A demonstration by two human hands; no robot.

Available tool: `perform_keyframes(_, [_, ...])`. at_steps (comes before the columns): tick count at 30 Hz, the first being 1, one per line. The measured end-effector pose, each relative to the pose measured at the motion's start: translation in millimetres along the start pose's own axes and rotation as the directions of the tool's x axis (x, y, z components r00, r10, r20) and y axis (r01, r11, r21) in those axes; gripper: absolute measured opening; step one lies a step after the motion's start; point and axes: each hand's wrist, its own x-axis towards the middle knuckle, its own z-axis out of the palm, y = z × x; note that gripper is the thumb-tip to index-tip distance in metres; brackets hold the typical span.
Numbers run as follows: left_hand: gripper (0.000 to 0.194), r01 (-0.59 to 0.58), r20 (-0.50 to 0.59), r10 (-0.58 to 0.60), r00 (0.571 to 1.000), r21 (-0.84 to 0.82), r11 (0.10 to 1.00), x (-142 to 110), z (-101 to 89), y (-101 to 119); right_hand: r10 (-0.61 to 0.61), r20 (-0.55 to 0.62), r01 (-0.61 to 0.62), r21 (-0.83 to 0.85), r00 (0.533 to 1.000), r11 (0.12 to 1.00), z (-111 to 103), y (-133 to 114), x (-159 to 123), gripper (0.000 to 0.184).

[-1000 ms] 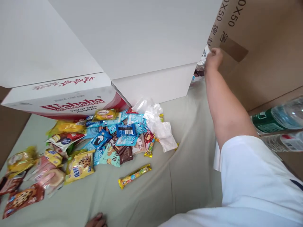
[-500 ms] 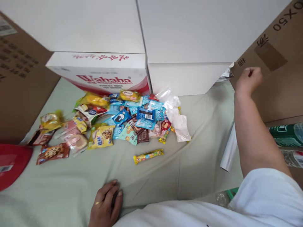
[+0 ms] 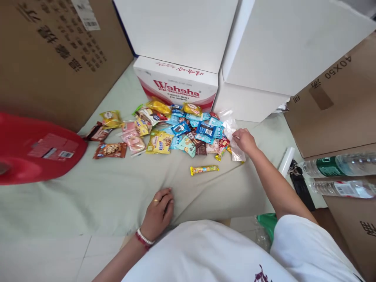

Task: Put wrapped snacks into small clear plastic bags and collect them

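Note:
My right hand (image 3: pixel 245 141) is at the right end of a snack pile, its fingertips pinched on a clear, whitish plastic bag (image 3: pixel 229 121). My left hand (image 3: pixel 161 209) rests on the pale green cloth (image 3: pixel 129 196) near its front edge, holding nothing, with loosely bent fingers and the thumb apart. Between my hands and the pile lies a small yellow stick-shaped packet (image 3: pixel 204 170). The pile has several blue sachets (image 3: pixel 206 130), a yellow cookie packet (image 3: pixel 160 142), a mint-green packet (image 3: pixel 187 145) and, farther left, a brown cookie packet (image 3: pixel 110 150).
A Wahaha water carton (image 3: pixel 178 84) and a plain white box (image 3: pixel 249 102) stand behind the pile. A red plastic object (image 3: pixel 58 145) is at the left. On the right are a white roll (image 3: pixel 286 161), a black object (image 3: pixel 302 188), plastic bottles (image 3: pixel 343 165) and a cardboard box (image 3: pixel 326 105).
My right hand has come from the cardboard box at the right to the plastic bag by the pile. My left hand stays on the cloth. The view has shifted and tilted.

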Motion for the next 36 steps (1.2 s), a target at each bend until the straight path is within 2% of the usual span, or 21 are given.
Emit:
perform_keyframes(2, [0.017, 0.066, -0.036, -0.068, 0.997, -0.073, 0.995, -0.6, -5.6, 2.8, 0.098, -0.145, -0.072, 0.179, 0.985, 0.981, -8.0, -14.5, -7.5, 0.007])
perform_keyframes(3, [0.017, 0.103, -0.05, -0.109, 0.993, -0.115, 0.988, -0.3, -8.8, 5.1, 0.175, -0.195, -0.101, 0.337, 0.965, 0.936, -12.0, -24.3, -15.5, 0.011])
perform_keyframes(4, [0.017, 0.137, -0.053, -0.147, 0.988, -0.161, 0.977, 0.7, -12.0, 8.1, 0.26, -0.195, -0.128, 0.514, 0.946, 0.848, -14.4, -36.3, -26.4, 0.017])
perform_keyframes(6, [0.018, 0.182, -0.023, -0.194, 0.981, -0.262, 0.948, 5.9, -17.1, 16.9, 0.382, -0.051, -0.191, 0.801, 0.923, 0.567, -10.4, -67.1, -54.9, 0.032])
perform_keyframes(8, [0.02, 0.196, 0.025, -0.201, 0.979, -0.364, 0.911, 16.1, -19.3, 28.2, 0.386, 0.163, -0.288, 0.912, 0.908, 0.292, 7.6, -103.9, -88.0, 0.043])
perform_keyframes(9, [0.021, 0.193, 0.034, -0.197, 0.98, -0.409, 0.892, 22.8, -18.9, 34.1, 0.373, 0.25, -0.34, 0.919, 0.893, 0.198, 20.7, -122.9, -104.3, 0.046])
perform_keyframes(11, [0.019, 0.171, 0.015, -0.187, 0.982, -0.484, 0.858, 38.2, -15.6, 44.1, 0.346, 0.374, -0.422, 0.904, 0.861, 0.073, 49.3, -157.4, -133.1, 0.047])
perform_keyframes(13, [0.022, 0.148, 0.003, -0.174, 0.985, -0.537, 0.831, 52.8, -10.5, 48.8, 0.315, 0.446, -0.472, 0.882, 0.838, 0.008, 72.6, -182.7, -153.5, 0.046])
perform_keyframes(16, [0.021, 0.168, 0.046, -0.172, 0.984, -0.567, 0.806, 65.9, -4.9, 44.0, 0.281, 0.488, -0.511, 0.86, 0.826, 0.009, 84.5, -197.2, -166.0, 0.04])
perform_keyframes(21, [0.029, 0.34, 0.182, -0.293, 0.939, -0.634, 0.695, 66.8, -7.4, 24.7, 0.262, 0.533, -0.573, 0.812, 0.805, 0.108, 62.2, -182.0, -162.2, 0.036])
perform_keyframes(25, [0.032, 0.353, 0.211, -0.289, 0.934, -0.669, 0.654, 66.4, -11.8, 23.4, 0.237, 0.585, -0.624, 0.766, 0.776, 0.154, 52.2, -165.7, -157.9, 0.036])
perform_keyframes(27, [0.034, 0.368, 0.246, -0.276, 0.929, -0.687, 0.627, 65.8, -14.0, 27.1, 0.306, 0.493, -0.566, 0.793, 0.814, 0.226, 52.0, -158.2, -156.1, 0.038])
perform_keyframes(29, [0.033, 0.381, 0.238, -0.301, 0.923, -0.659, 0.649, 64.0, -15.9, 32.2, 0.428, 0.269, -0.431, 0.835, 0.863, 0.343, 52.9, -153.9, -156.5, 0.04])
perform_keyframes(30, [0.032, 0.374, 0.209, -0.315, 0.926, -0.626, 0.684, 62.7, -16.3, 35.2, 0.462, 0.182, -0.383, 0.838, 0.868, 0.39, 53.9, -154.1, -158.0, 0.04])
perform_keyframes(31, [0.03, 0.352, 0.172, -0.313, 0.934, -0.586, 0.729, 61.2, -16.3, 38.5, 0.465, 0.156, -0.369, 0.833, 0.872, 0.413, 55.5, -156.4, -160.2, 0.041])
perform_keyframes(32, [0.028, 0.317, 0.137, -0.291, 0.947, -0.545, 0.776, 59.6, -15.7, 42.0, 0.431, 0.197, -0.386, 0.825, 0.881, 0.413, 57.9, -160.8, -162.9, 0.042])
perform_keyframes(34, [0.026, 0.23, 0.098, -0.209, 0.973, -0.484, 0.844, 57.1, -13.4, 48.1, 0.277, 0.355, -0.443, 0.806, 0.893, 0.392, 65.4, -173.3, -167.7, 0.045])
perform_keyframes(36, [0.026, 0.194, 0.084, -0.175, 0.981, -0.475, 0.858, 55.9, -10.8, 50.5, 0.155, 0.402, -0.43, 0.814, 0.902, 0.391, 74.9, -185.0, -169.1, 0.041])
